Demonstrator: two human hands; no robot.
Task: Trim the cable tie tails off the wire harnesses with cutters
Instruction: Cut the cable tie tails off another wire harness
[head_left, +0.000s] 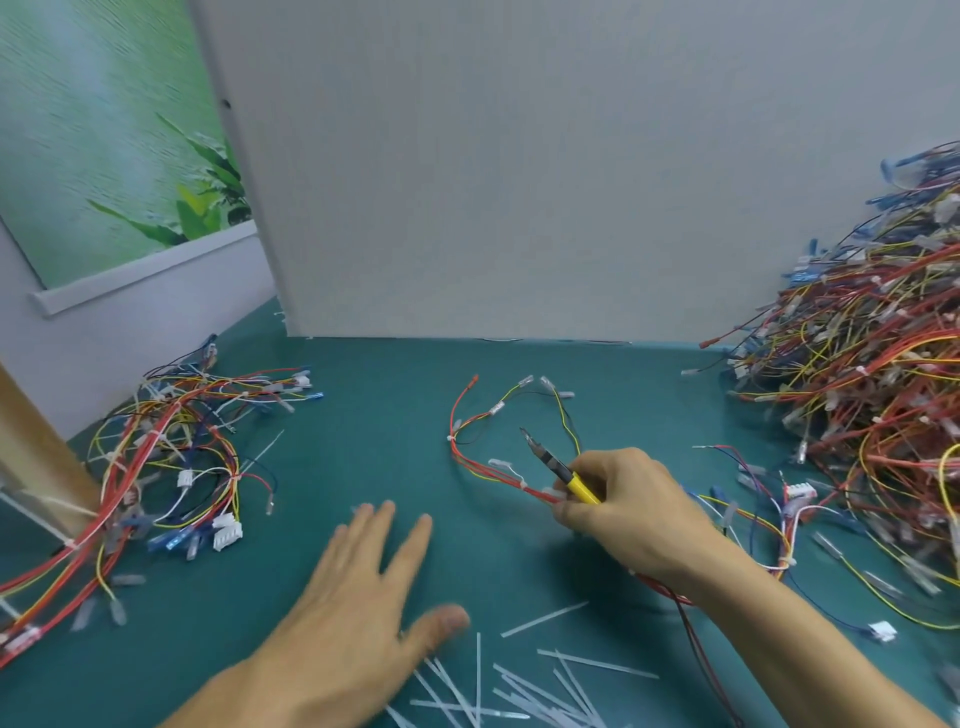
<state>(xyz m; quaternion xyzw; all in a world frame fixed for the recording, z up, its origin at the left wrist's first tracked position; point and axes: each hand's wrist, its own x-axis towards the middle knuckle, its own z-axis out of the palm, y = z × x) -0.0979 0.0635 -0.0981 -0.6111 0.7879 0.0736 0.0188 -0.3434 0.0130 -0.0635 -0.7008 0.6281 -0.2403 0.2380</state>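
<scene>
Right grip (618, 504) curled round yellow-handled cutters (563, 474), blades pointing away and leftward. Wire harness (453, 441) just beyond the blades, near end touching that grip, long axis running away-left over the green table (374, 415). Thin red, yellow and black strands, pale connector sleeves. Left grip (363, 582) open, fingers spread, farther off leftward.

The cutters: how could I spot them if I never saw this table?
Look at the green table, then at the right hand near its middle. The cutters stick out of that hand's grip, over a loose wire harness. They alone have a yellow handle and dark pointed tip.
</scene>
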